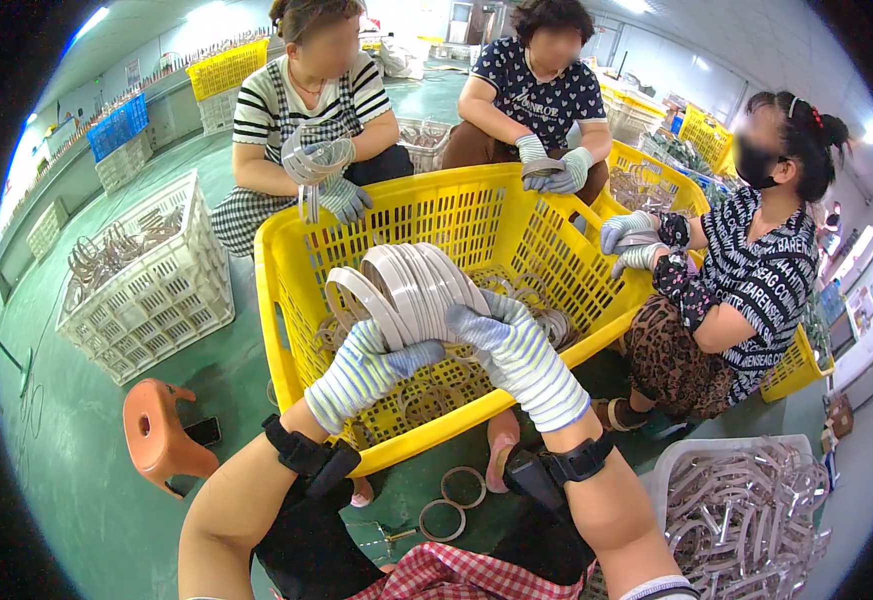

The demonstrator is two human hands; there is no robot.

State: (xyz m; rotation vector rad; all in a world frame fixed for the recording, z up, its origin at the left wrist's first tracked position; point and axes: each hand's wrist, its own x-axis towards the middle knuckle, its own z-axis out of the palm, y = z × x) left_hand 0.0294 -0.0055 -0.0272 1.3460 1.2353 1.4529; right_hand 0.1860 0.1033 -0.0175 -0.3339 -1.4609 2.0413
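Note:
A row of pale grey, flat-banded rings [416, 290], pressed side by side, is held up between my two gloved hands. My left hand [364, 372], in a striped knit glove, grips the lower left end of the row, where one ring leans apart from the others. At the right end, the fingers of my right hand [526, 350] are closed round the stack. Both hands are above a yellow slatted crate [274, 250]. Loose rings [554, 325] lie inside it, partly hidden by my hands and the stack.
Three people sit around the crate, holding rings in gloved hands. An orange stool [148, 428] and a white crate of rings [161, 300] stand left. Another crate [668, 465], full of bands, is at lower right. Two rings [463, 522] lie on the floor between my legs.

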